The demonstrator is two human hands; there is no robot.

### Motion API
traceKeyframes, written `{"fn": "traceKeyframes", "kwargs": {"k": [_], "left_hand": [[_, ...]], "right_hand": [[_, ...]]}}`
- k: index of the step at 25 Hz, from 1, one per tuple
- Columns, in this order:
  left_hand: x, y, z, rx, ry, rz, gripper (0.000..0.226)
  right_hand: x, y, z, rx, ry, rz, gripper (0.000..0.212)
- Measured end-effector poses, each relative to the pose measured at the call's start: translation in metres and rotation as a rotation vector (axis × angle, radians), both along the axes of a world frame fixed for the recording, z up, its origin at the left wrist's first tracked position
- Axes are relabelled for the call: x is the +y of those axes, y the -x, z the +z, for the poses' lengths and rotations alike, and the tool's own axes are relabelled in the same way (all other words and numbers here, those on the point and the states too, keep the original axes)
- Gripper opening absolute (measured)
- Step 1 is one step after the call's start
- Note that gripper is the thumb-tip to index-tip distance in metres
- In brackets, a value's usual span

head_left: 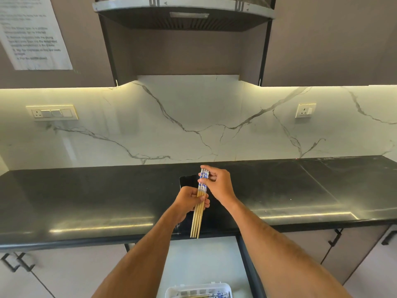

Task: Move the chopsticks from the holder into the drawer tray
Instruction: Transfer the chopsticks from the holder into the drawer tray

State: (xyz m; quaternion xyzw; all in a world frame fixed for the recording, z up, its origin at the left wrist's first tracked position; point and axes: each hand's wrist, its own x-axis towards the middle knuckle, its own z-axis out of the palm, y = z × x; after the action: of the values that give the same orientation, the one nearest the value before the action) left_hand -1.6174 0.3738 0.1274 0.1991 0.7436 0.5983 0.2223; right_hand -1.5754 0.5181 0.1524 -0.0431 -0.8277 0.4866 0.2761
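A: Where are the chopsticks [198, 208] at this moment?

B: Out over the black countertop [86, 196], at about six o'clock from the middle of the view. It is a small bundle, held nearly upright, with the blue-patterned tops toward twelve o'clock and the plain tips toward six.

A: And the hands?

B: Both are on the bundle. The left hand [190, 202] has its fingers curled round the plain wooden shafts at the middle. The right hand [217, 181] pinches the patterned tops, coming in from two o'clock. Neither hand is spread wide.

A: Do you see the holder?

B: Not for certain. A dark, glossy shape [187, 180] stands just behind the hands, at eleven o'clock from the left hand, but I cannot tell what it is.

A: The drawer?

B: It is pulled out below the counter edge, at six o'clock from the tips. In it, at the very bottom of the view, sits a white tray [198, 288]. Something with the same blue pattern already lies inside, so I judge part of the job is done.

A: So what is left?

B: This bundle is out of the holder yet not in the tray. I would say it needs lowering toward six o'clock and laying flat there. Whether more chopsticks wait behind the hands, I cannot see.
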Motion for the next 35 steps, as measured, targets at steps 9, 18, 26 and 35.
{"fn": "traceKeyframes", "kwargs": {"k": [9,18,26,35], "left_hand": [[-0.010,0.008,0.019,0.047,0.030,-0.091,0.012],[-0.032,0.000,-0.002,0.194,0.203,-0.070,0.012],[-0.032,0.005,-0.011,0.704,0.813,-0.015,0.010],[-0.024,-0.028,-0.065,0.938,0.976,-0.190,0.021]], "right_hand": [[-0.021,-0.004,0.019,0.107,0.120,-0.045,0.043],[-0.030,-0.020,-0.004,0.160,0.405,-0.153,0.034],[-0.017,-0.044,-0.018,-0.113,-0.684,-0.096,0.052],[-0.044,-0.061,-0.072,-0.598,-1.204,-0.008,0.017]]}}
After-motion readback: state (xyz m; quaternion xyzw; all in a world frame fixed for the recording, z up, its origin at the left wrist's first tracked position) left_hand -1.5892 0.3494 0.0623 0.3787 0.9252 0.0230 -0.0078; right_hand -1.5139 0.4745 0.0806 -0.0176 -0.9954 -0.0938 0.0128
